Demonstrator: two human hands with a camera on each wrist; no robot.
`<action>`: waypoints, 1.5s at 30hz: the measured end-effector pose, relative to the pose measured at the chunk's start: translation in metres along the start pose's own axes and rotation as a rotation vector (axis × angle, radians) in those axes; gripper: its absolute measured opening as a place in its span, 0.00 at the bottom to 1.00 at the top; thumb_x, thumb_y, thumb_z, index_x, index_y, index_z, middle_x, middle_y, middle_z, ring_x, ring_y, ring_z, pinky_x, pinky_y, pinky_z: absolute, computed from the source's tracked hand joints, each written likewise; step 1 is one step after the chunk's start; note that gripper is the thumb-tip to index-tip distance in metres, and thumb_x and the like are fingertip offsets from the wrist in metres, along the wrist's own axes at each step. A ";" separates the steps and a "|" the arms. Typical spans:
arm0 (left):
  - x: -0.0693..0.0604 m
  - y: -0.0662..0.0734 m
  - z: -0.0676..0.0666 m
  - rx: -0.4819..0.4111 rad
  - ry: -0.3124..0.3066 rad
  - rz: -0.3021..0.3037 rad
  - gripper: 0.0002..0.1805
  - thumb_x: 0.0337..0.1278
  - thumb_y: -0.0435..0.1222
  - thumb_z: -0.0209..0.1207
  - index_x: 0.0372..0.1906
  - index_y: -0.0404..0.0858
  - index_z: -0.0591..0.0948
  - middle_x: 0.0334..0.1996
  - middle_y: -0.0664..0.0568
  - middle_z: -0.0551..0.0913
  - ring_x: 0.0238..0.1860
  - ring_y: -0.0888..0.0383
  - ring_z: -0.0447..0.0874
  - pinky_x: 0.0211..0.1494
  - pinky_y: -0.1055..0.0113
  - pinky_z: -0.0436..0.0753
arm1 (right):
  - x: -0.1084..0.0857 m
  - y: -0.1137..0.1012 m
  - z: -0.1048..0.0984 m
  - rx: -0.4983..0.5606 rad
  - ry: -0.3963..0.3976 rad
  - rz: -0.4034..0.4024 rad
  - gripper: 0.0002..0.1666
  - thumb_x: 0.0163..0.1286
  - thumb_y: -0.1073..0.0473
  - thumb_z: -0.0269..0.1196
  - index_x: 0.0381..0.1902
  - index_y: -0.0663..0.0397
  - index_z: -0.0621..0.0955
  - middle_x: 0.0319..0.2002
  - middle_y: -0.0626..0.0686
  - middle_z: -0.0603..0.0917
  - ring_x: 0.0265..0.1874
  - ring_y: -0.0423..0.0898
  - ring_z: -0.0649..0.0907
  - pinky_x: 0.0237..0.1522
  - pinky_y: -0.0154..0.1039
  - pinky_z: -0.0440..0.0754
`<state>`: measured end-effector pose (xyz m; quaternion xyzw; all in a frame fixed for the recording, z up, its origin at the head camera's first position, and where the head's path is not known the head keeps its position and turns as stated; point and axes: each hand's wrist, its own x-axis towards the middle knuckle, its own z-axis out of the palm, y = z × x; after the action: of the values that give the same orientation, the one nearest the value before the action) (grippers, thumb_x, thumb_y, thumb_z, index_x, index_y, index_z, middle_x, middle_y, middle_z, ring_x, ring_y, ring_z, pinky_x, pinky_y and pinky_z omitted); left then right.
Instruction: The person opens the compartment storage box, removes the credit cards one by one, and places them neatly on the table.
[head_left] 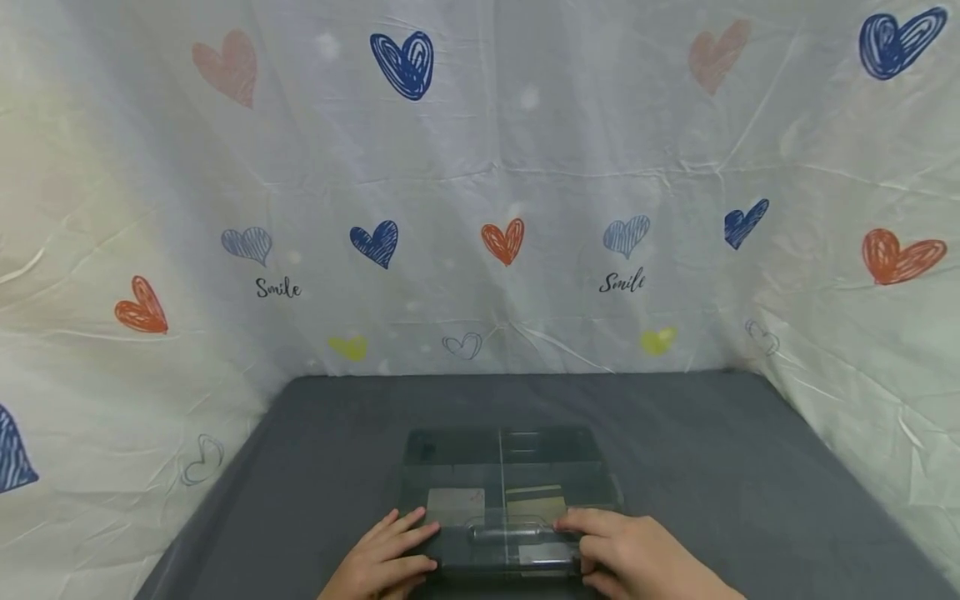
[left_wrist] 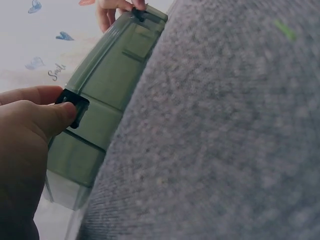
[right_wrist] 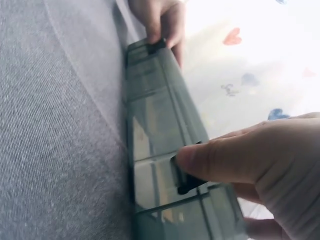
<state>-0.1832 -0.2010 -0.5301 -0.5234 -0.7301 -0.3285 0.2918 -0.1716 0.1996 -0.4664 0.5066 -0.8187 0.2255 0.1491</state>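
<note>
Left hand (head_left: 378,560) grasps the near-left edge of a see-through greenish box (head_left: 495,500): thumb on the dark left latch (left_wrist: 82,105), fingers laid over the lid (head_left: 450,446). Box sits on the grey table (head_left: 675,450), near side, centre, flat, split into compartments.

Moving right: white card (head_left: 456,505) shows through the lid left of the divider, yellowish card with a dark stripe (head_left: 536,502) right of it. Carry handle (head_left: 506,531) lies along the near part, between the hands. Another white piece (head_left: 546,557) shows near right, by the front edge; can't tell what it is.

Right hand (head_left: 630,546) grasps the near-right corner, thumb on the dark right latch (right_wrist: 190,185), index fingertip on top. Neither hand is released.

Progress, my judgement: lid is down over the box, flat items look to be inside, both latches have a thumb on them. What's left seems to come down to those latches. Can't tell whether they're being fastened or freed, or whether either is fully locked; thumbs hide part of each. Lid not lifted, contents not being handled.
</note>
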 end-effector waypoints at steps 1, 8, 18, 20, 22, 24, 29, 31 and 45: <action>0.001 -0.001 0.000 0.003 0.003 -0.011 0.16 0.65 0.36 0.68 0.57 0.42 0.86 0.63 0.39 0.81 0.71 0.46 0.71 0.78 0.66 0.55 | 0.000 0.002 0.001 -0.005 0.026 -0.011 0.21 0.55 0.67 0.78 0.32 0.39 0.78 0.59 0.48 0.83 0.51 0.43 0.86 0.32 0.15 0.71; 0.003 0.001 -0.001 -0.034 -0.011 -0.116 0.21 0.55 0.28 0.73 0.54 0.45 0.87 0.64 0.40 0.80 0.72 0.47 0.70 0.79 0.69 0.51 | -0.003 0.010 0.003 0.025 0.077 -0.013 0.19 0.55 0.65 0.79 0.32 0.39 0.81 0.59 0.50 0.83 0.52 0.46 0.86 0.35 0.18 0.77; -0.004 0.001 0.001 -0.070 -0.064 -0.101 0.12 0.74 0.35 0.61 0.39 0.58 0.88 0.68 0.35 0.75 0.76 0.42 0.62 0.80 0.67 0.44 | -0.004 0.010 0.003 0.056 0.033 -0.028 0.15 0.54 0.59 0.81 0.28 0.33 0.85 0.63 0.50 0.79 0.53 0.47 0.85 0.39 0.20 0.78; -0.005 0.001 0.002 -0.071 -0.047 -0.094 0.13 0.79 0.38 0.55 0.42 0.56 0.88 0.67 0.35 0.75 0.76 0.43 0.63 0.80 0.66 0.45 | -0.004 0.010 0.003 0.055 0.026 -0.027 0.15 0.54 0.59 0.81 0.28 0.32 0.85 0.63 0.50 0.79 0.54 0.47 0.85 0.39 0.20 0.78; -0.005 0.001 0.003 -0.095 -0.014 -0.100 0.13 0.79 0.35 0.54 0.48 0.51 0.89 0.66 0.35 0.77 0.75 0.43 0.65 0.80 0.66 0.47 | -0.004 0.009 0.002 0.061 0.015 -0.018 0.14 0.56 0.58 0.81 0.29 0.32 0.85 0.64 0.49 0.79 0.55 0.47 0.84 0.39 0.21 0.78; -0.005 0.001 0.004 -0.088 0.010 -0.100 0.13 0.75 0.31 0.58 0.51 0.48 0.88 0.65 0.35 0.78 0.74 0.44 0.67 0.80 0.66 0.49 | -0.004 0.008 0.002 0.071 -0.003 -0.003 0.12 0.58 0.56 0.80 0.29 0.31 0.86 0.64 0.49 0.79 0.55 0.47 0.84 0.39 0.21 0.78; -0.007 0.003 0.003 -0.107 0.045 -0.109 0.22 0.55 0.24 0.70 0.56 0.42 0.87 0.62 0.37 0.81 0.72 0.46 0.70 0.79 0.67 0.51 | -0.005 0.007 0.002 0.094 -0.038 0.017 0.08 0.62 0.53 0.77 0.31 0.31 0.87 0.66 0.48 0.77 0.57 0.47 0.83 0.41 0.22 0.79; -0.008 0.004 0.002 -0.126 0.041 -0.124 0.24 0.52 0.24 0.72 0.55 0.43 0.87 0.62 0.37 0.81 0.72 0.46 0.70 0.79 0.68 0.51 | -0.005 0.007 0.002 0.085 -0.033 -0.002 0.08 0.63 0.54 0.76 0.32 0.32 0.88 0.66 0.49 0.77 0.58 0.48 0.82 0.42 0.23 0.80; -0.007 0.002 0.000 -0.092 -0.069 -0.146 0.14 0.61 0.33 0.72 0.48 0.54 0.88 0.69 0.38 0.74 0.76 0.44 0.62 0.79 0.69 0.44 | -0.004 0.009 0.009 -0.075 0.021 -0.087 0.15 0.56 0.63 0.77 0.29 0.32 0.90 0.66 0.54 0.77 0.61 0.49 0.80 0.46 0.34 0.84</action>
<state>-0.1798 -0.2045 -0.5354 -0.4926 -0.7601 -0.3638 0.2173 -0.1778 0.2012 -0.4776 0.5335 -0.8020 0.1935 0.1864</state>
